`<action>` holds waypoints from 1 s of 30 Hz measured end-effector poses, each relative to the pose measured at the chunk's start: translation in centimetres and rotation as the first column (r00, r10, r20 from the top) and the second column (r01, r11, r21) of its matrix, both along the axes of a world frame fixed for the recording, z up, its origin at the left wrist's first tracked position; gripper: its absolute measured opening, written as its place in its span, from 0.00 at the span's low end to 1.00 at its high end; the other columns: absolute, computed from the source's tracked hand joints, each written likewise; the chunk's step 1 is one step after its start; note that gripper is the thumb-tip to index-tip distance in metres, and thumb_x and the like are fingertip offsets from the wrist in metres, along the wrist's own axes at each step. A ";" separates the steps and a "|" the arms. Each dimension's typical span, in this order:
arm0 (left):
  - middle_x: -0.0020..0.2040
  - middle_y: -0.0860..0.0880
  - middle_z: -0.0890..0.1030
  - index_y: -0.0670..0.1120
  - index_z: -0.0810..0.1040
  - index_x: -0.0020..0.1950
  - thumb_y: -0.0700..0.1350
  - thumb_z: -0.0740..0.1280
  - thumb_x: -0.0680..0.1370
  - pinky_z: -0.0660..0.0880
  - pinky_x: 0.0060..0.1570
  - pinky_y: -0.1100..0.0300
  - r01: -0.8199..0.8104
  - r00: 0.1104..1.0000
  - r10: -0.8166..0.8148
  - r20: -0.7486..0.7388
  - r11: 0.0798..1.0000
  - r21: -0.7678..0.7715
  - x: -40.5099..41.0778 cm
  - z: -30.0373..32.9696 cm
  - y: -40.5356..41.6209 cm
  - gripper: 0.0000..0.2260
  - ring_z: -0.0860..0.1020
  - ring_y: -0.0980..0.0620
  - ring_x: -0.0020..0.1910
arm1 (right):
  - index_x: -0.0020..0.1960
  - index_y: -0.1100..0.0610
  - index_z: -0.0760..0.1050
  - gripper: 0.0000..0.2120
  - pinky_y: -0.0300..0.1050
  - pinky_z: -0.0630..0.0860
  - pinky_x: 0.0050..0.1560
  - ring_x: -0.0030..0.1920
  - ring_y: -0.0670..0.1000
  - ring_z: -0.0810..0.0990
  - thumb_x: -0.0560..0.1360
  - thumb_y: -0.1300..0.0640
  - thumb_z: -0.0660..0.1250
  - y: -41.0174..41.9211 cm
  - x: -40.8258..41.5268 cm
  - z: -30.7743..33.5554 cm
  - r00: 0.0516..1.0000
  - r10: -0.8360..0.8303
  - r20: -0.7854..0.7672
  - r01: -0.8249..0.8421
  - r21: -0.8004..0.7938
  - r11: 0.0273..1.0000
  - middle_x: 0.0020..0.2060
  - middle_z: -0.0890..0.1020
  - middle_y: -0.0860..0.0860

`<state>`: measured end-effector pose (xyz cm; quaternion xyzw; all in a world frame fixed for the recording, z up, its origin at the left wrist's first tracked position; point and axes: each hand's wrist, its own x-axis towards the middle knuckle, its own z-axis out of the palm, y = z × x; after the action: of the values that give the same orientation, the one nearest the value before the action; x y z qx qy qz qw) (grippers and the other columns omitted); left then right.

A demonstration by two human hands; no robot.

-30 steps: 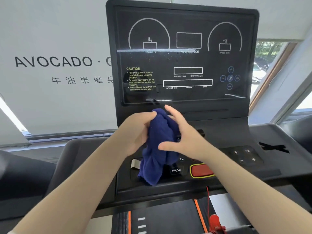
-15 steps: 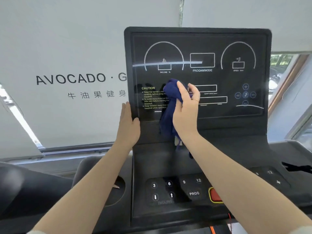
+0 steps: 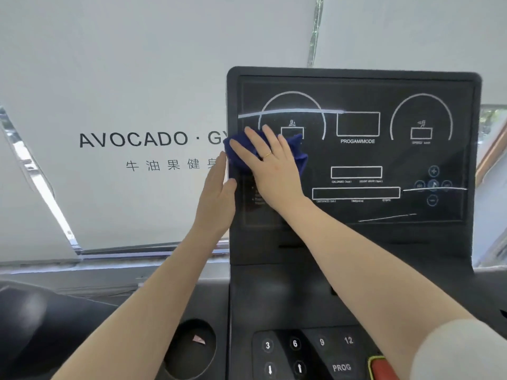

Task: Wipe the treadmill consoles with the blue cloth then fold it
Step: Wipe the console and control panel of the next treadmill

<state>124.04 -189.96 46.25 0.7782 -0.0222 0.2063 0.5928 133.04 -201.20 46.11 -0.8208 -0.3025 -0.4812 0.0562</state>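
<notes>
Nearest the camera, along the bottom edge of the treadmill, sit the round speed and incline buttons [image 3: 295, 343], the PROG key [image 3: 341, 367] and a red stop button [image 3: 380, 366] at the lower right; a cup holder [image 3: 189, 349] with a pink scrap in it lies to the left of the keypad.

Both forearms reach up from there. The left hand [image 3: 216, 196] rests with straight fingers along the left edge of the upright console panel [image 3: 356, 242], thumb on the panel face, apparently steadying it; it holds nothing. The right hand [image 3: 270, 165] lies flat with fingers spread, pressing the blue cloth [image 3: 297, 149] against the display near its upper left corner. A ring shows on one finger. The cloth is bunched under the palm, poking out past the fingertips at the left edge and past the hand's right side.

The hands are close together but not touching, the left just below and left of the right.

Most of the display lies to the right of the cloth: the PROGRAM/MODE box [image 3: 358, 124], the right-hand dial [image 3: 421, 119] and the round keys [image 3: 433, 185]. The panel's long axis runs left to right, so the wipe most likely needs to sweep rightward, and the right hand is the one placed for it.

Behind the console hangs a white banner [image 3: 137, 78] lettered AVOCADO.
</notes>
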 end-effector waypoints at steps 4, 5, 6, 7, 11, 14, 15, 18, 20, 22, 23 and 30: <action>0.76 0.58 0.52 0.50 0.50 0.77 0.39 0.51 0.81 0.47 0.68 0.68 -0.031 0.997 0.021 0.078 0.990 0.135 1.9 2.3 0.1 0.24 0.51 0.63 0.73 | 0.69 0.51 0.70 0.32 0.60 0.61 0.68 0.68 0.65 0.67 0.68 0.71 0.69 -0.2 2.2 3.1 1.000 -0.015 0.015 0.014 0.062 0.998 0.68 0.72 0.58; 0.76 0.56 0.51 0.49 0.49 0.77 0.40 0.51 0.81 0.46 0.68 0.68 -0.046 0.995 0.029 0.091 0.981 0.187 2.4 2.7 0.2 0.24 0.49 0.62 0.74 | 0.69 0.51 0.69 0.32 0.60 0.60 0.68 0.68 0.65 0.67 0.69 0.70 0.68 -0.5 2.6 3.6 1.000 -0.019 0.022 0.017 0.066 0.998 0.68 0.71 0.58; 0.77 0.55 0.49 0.49 0.49 0.77 0.40 0.51 0.81 0.45 0.69 0.68 -0.064 0.994 0.039 0.105 0.969 0.239 2.9 2.9 0.2 0.24 0.48 0.60 0.74 | 0.69 0.51 0.69 0.31 0.59 0.60 0.69 0.68 0.65 0.66 0.69 0.70 0.67 -0.9 3.0 4.1 0.999 -0.024 0.030 0.022 0.078 0.997 0.68 0.70 0.58; 0.77 0.54 0.48 0.48 0.49 0.77 0.41 0.52 0.81 0.44 0.70 0.67 -0.082 0.992 0.050 0.120 0.954 0.288 3.2 3.1 0.1 0.24 0.47 0.59 0.75 | 0.69 0.52 0.70 0.30 0.59 0.60 0.69 0.68 0.65 0.66 0.70 0.69 0.67 -1.4 3.4 4.5 0.999 -0.034 0.040 0.030 0.104 0.994 0.68 0.70 0.58; 0.77 0.52 0.47 0.48 0.50 0.77 0.43 0.57 0.80 0.44 0.69 0.66 -0.165 0.977 0.086 0.194 0.883 0.439 3.8 3.0 -0.6 0.27 0.46 0.57 0.75 | 0.69 0.53 0.70 0.29 0.59 0.60 0.68 0.68 0.65 0.66 0.70 0.69 0.66 -3.8 4.6 5.4 0.992 -0.122 0.022 0.113 0.255 0.960 0.68 0.70 0.58; 0.78 0.51 0.47 0.48 0.49 0.77 0.44 0.60 0.79 0.44 0.67 0.66 -0.229 0.966 0.134 0.222 0.842 0.488 3.9 2.7 -1.2 0.29 0.46 0.54 0.76 | 0.70 0.52 0.69 0.27 0.60 0.58 0.68 0.68 0.65 0.66 0.72 0.67 0.63 -7.0 5.2 5.7 0.979 -0.204 -0.013 0.196 0.349 0.916 0.69 0.70 0.58; 0.78 0.50 0.46 0.48 0.48 0.77 0.44 0.60 0.79 0.44 0.67 0.66 -0.240 0.965 0.146 0.218 0.828 0.508 3.9 2.6 -1.4 0.30 0.46 0.53 0.76 | 0.70 0.52 0.68 0.27 0.61 0.57 0.68 0.68 0.65 0.66 0.73 0.65 0.62 -8.4 5.3 5.7 0.969 -0.244 -0.030 0.237 0.380 0.894 0.69 0.69 0.58; 0.78 0.49 0.44 0.45 0.47 0.77 0.45 0.62 0.78 0.45 0.67 0.66 -0.260 0.963 0.162 0.217 0.782 0.566 3.9 2.1 -1.8 0.33 0.44 0.52 0.76 | 0.72 0.51 0.67 0.27 0.60 0.55 0.69 0.69 0.65 0.65 0.73 0.64 0.60 -11.7 5.6 5.5 0.932 -0.349 -0.096 0.350 0.485 0.801 0.70 0.68 0.58; 0.78 0.48 0.43 0.44 0.46 0.77 0.46 0.63 0.77 0.45 0.68 0.64 -0.280 0.958 0.179 0.225 0.758 0.590 3.9 2.0 -2.1 0.35 0.44 0.52 0.76 | 0.72 0.52 0.65 0.28 0.61 0.54 0.70 0.70 0.65 0.62 0.73 0.64 0.59 -11.9 5.6 5.5 0.931 -0.337 -0.137 0.356 0.535 0.766 0.71 0.67 0.58; 0.77 0.47 0.42 0.43 0.44 0.77 0.47 0.64 0.76 0.47 0.70 0.61 -0.306 0.952 0.219 0.215 0.733 0.608 4.1 2.0 -2.7 0.37 0.43 0.50 0.76 | 0.71 0.54 0.66 0.26 0.60 0.56 0.69 0.69 0.66 0.62 0.73 0.62 0.59 -10.7 5.1 5.3 0.950 -0.294 -0.108 0.307 0.507 0.806 0.70 0.67 0.59; 0.77 0.46 0.41 0.43 0.44 0.76 0.48 0.65 0.75 0.47 0.71 0.58 -0.326 0.945 0.250 0.210 0.722 0.610 4.2 2.0 -3.1 0.38 0.42 0.49 0.76 | 0.70 0.54 0.68 0.25 0.61 0.58 0.68 0.68 0.67 0.64 0.73 0.60 0.60 -10.1 4.8 5.1 0.966 -0.256 -0.038 0.247 0.435 0.866 0.69 0.68 0.60; 0.76 0.40 0.40 0.41 0.45 0.76 0.47 0.67 0.74 0.42 0.71 0.55 -0.382 0.924 0.302 0.234 0.710 0.591 4.4 1.0 -9.5 0.39 0.41 0.43 0.75 | 0.70 0.52 0.68 0.23 0.60 0.62 0.67 0.67 0.64 0.68 0.75 0.57 0.59 -13.8 5.5 5.0 0.993 -0.077 0.085 0.074 0.045 0.996 0.68 0.70 0.59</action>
<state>128.46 -199.43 47.26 0.9068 0.0194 0.3396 0.2489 138.59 -215.00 51.07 -0.8088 -0.2633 -0.5242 0.0420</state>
